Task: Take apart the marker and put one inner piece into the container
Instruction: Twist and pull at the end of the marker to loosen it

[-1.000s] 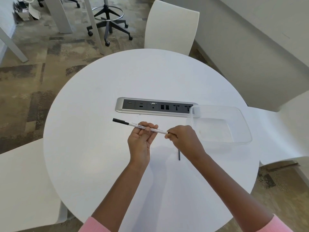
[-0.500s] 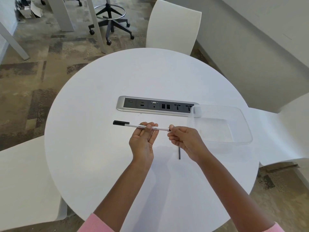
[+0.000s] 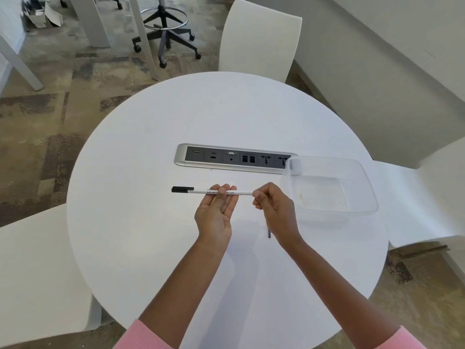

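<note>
Pink knitted cuffs (image 3: 147,335) frame the near edge, and two bare forearms reach from them over the round white counter (image 3: 141,222). Just beyond the right wrist a thin dark rod (image 3: 269,233) lies on the counter, mostly hidden by the right hand (image 3: 275,209); what it is cannot be told. The left hand (image 3: 216,212) is palm up, its fingers curled lightly around the middle of the white marker (image 3: 201,191), thumb pressed over the printed barrel. The marker is held level above the counter, running left to right, with its black cap (image 3: 182,189) sticking out well to the left of the hand. The right hand pinches the barrel's right end between thumb and fingertips, the other fingers folded in; that end is covered, so whether a piece is coming out there cannot be told. Right of the hands, near but apart, a clear plastic container (image 3: 362,187) sits on the counter, with only faint smudges on its floor. Its far left corner overlaps the right end of a silver power and data socket panel (image 3: 234,158) set into the counter. Beyond the counter stands a white chair (image 3: 259,39), and further left the wheeled base of a stool (image 3: 166,28) rests on patterned carpet.
</note>
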A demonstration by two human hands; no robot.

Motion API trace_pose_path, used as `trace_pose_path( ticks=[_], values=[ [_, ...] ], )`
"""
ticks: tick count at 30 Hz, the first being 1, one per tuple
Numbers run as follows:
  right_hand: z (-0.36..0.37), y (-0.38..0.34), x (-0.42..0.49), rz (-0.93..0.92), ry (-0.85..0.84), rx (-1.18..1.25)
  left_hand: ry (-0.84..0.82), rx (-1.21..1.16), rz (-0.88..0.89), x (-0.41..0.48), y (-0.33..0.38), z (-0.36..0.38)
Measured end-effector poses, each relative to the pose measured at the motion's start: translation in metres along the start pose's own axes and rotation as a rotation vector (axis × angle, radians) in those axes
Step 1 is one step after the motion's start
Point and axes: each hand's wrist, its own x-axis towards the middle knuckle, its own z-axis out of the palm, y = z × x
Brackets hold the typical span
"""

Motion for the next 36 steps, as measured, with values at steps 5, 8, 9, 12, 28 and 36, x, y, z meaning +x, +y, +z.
trace_pose_path(
  ticks=[5,8,9,12,28,36],
  values=[
    [-0.005,0.001,0.000,-0.187,-0.001,-0.135,-0.002,-0.009,-0.031,-0.002,0.003,0.002],
    [-0.010,0.000,0.002,-0.097,-0.081,-0.057,-0.022,0.007,-0.015,-0.003,0.005,0.003],
    [-0.012,-0.002,0.002,-0.021,-0.121,0.017,-0.024,0.014,-0.009,-0.003,0.006,0.003],
    [-0.016,-0.010,0.002,0.258,-0.191,0.278,-0.030,0.039,0.002,-0.004,0.005,0.004],
    [-0.015,0.000,0.000,-0.220,0.023,-0.079,0.012,-0.029,-0.130,-0.006,0.004,0.010],
    [-0.024,-0.001,0.002,-0.071,-0.132,0.017,0.026,-0.002,-0.109,-0.002,0.005,0.005]
  ],
)
